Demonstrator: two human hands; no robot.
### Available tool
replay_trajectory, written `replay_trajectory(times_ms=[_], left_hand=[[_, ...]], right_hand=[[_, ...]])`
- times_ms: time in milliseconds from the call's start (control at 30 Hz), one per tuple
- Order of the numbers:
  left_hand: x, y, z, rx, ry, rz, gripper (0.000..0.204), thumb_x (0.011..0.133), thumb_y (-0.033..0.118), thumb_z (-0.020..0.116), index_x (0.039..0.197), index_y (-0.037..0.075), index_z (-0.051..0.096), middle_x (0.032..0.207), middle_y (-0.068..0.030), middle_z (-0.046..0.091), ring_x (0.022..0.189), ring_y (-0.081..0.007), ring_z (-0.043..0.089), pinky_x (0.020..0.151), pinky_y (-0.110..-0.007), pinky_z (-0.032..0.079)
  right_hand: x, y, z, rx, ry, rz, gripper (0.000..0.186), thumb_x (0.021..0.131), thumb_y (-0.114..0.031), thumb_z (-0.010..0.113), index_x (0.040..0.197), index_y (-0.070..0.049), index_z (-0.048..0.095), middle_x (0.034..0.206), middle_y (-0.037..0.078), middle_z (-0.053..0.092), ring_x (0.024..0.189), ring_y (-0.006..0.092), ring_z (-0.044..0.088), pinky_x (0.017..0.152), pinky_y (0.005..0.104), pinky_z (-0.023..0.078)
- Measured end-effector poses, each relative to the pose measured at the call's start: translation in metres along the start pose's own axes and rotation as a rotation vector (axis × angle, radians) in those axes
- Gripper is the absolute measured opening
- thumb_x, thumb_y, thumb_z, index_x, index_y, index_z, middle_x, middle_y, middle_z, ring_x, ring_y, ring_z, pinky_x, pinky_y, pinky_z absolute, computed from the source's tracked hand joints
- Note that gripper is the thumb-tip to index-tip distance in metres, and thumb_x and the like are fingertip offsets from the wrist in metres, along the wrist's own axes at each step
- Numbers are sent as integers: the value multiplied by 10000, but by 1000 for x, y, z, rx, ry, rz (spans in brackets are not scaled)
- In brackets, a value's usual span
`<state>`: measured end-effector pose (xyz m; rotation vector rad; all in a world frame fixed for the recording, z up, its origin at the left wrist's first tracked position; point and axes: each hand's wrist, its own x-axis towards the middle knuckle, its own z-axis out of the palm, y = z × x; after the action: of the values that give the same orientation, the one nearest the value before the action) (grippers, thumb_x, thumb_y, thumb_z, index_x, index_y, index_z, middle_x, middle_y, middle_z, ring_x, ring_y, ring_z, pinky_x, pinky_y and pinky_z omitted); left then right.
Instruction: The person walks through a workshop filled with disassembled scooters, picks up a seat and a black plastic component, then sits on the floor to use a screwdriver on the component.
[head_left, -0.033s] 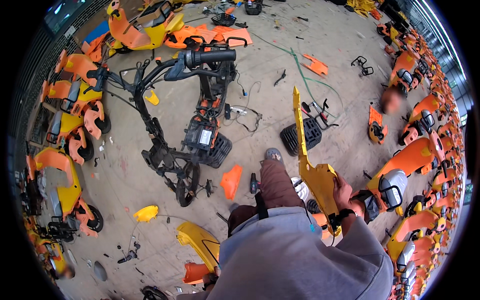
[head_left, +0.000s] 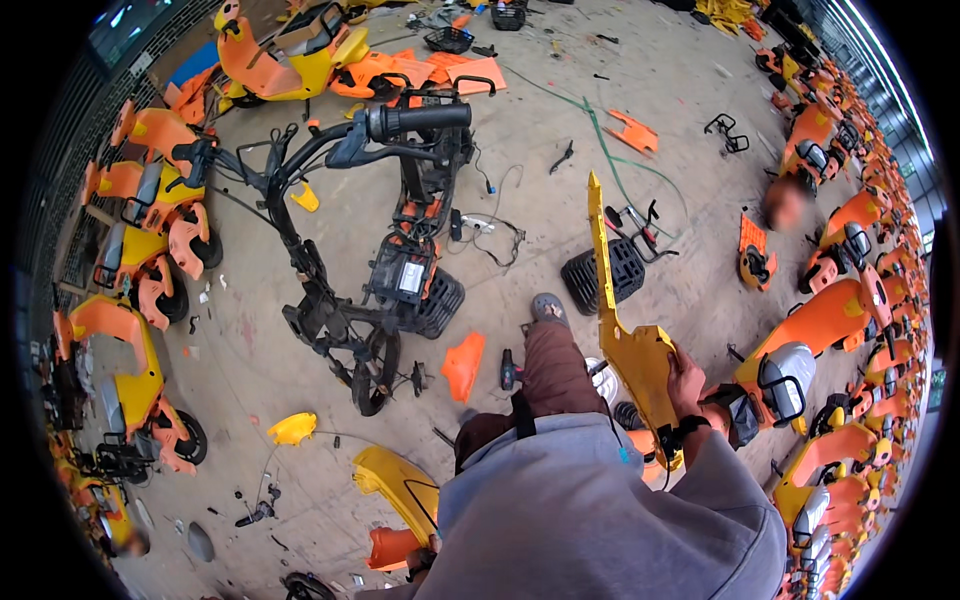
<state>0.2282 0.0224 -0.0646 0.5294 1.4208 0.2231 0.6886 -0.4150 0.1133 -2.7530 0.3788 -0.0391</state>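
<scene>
My right hand [head_left: 686, 384] grips the wide end of a long yellow scooter side panel [head_left: 645, 365], whose narrow strip points up and away from me. Its fingers wrap the panel's right edge. At the lower edge, my left hand [head_left: 434, 545] is mostly hidden by my grey sleeve and body. It closes at the near end of a curved yellow scooter panel [head_left: 392, 478], with a dark cable across it. An orange piece [head_left: 392, 547] shows beside that hand. Ahead to the left stands a stripped black scooter frame [head_left: 410, 215] with handlebar and front wheel.
A black basket [head_left: 602, 275] lies ahead of my foot. An orange panel [head_left: 462, 365] and a power drill [head_left: 509, 370] lie left of my leg. Green strap [head_left: 610, 160] trails over the floor. Orange-yellow scooters [head_left: 815, 315] line the right; several more [head_left: 130, 370] stand left.
</scene>
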Motion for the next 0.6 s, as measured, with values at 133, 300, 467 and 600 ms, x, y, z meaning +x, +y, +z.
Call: replay_trajectory(times_ms=[133, 300, 467, 600], left_hand=[[6, 6, 69, 43, 49, 32, 390, 856, 246, 598, 1152, -7, 564, 1130, -155, 605, 959, -298, 598, 850, -467, 539], [-5, 12, 167, 87, 170, 135, 405, 853, 274, 599, 1148, -3, 570, 1124, -153, 613, 966, -294, 603, 855, -456, 534], [-34, 6, 264, 175, 293, 194, 421, 851, 303, 600, 1145, 1, 577, 1118, -150, 621, 973, -290, 607, 860, -446, 529], [-53, -4, 312, 292, 364, 229, 435, 849, 325, 600, 1142, 4, 582, 1113, -148, 628, 978, -287, 611, 863, -437, 525]], right_hand=[[94, 9, 21, 17, 65, -67, 276, 912, -226, 568, 1172, -162, 634, 981, 183, 655, 872, 365, 640, 729, 401, 511], [231, 6, 51, 135, -38, -71, 278, 900, -189, 591, 1169, -143, 642, 1048, 171, 653, 933, 332, 643, 780, 373, 512], [339, 20, 60, 278, -90, -173, 273, 895, -157, 593, 1155, -94, 643, 1070, 165, 654, 962, 334, 636, 830, 383, 506], [393, 35, 49, 283, -123, -209, 275, 890, -137, 600, 1153, -69, 644, 1031, 175, 664, 926, 323, 650, 796, 355, 505]])
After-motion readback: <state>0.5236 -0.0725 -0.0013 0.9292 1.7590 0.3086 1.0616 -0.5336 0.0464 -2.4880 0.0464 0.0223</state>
